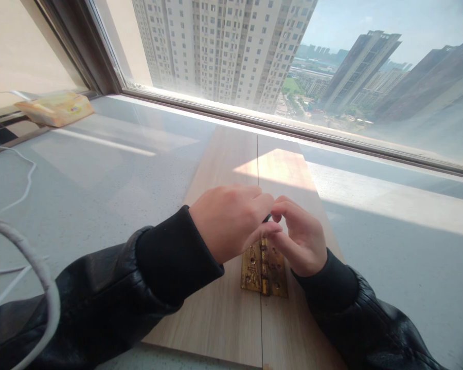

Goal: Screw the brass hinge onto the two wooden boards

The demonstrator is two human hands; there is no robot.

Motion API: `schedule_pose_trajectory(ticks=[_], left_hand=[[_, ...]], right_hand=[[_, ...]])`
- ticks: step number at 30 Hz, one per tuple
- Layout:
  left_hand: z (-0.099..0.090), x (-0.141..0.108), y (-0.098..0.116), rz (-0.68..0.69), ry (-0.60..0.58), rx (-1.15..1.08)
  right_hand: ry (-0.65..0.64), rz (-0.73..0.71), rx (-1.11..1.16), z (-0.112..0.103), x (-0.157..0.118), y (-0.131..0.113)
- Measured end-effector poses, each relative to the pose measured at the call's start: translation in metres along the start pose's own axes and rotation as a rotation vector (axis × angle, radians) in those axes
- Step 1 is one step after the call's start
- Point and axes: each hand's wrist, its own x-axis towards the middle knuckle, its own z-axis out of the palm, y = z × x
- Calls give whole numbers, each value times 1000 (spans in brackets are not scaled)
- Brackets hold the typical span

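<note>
A brass-coloured hinge [265,280] lies opened flat just below the centre of the frame, its ribbed barrel running along the seam between two pale wood-grain boards, one leaf on the left board [208,318] and the other on the right board [289,331]. The metal is an uneven gold with dark, mottled patches; the left leaf carries an engraved-looking pattern, and round countersunk holes dot both leaves. The dim right leaf shows less detail, and the hinge's upper end is hidden behind the hands. Whether any hole already carries a screw, I cannot tell.

Above it, at the centre, the left hand [231,218] pinches a small dark piece [267,218] between thumb and forefinger; too little of it shows to say what it is. The right hand [303,234] meets it from the right, thumb and forefinger bent into a loop around the left fingertips. I cannot tell whether these right fingers grip anything.

The boards rest on a white speckled window ledge [389,272], with sunlight across their far end. A yellowish packet [57,110] sits at upper left, and a thick white cable [50,285] curves through the lower left.
</note>
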Motion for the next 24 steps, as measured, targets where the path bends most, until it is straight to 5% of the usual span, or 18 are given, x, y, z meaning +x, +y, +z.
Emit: schedule_pose_trajectory(ticks=[5,14,24], left_hand=[[-4,1,2,70,-122,-78],[-8,-1,-5,28,-139,-226],[-15,-3,3,-254,-40,88]], right_hand=[[59,5,160,-7,-2,11],[-113,-102,-62,-5,7,-3],[-135,-129,-77,-2,8,-6]])
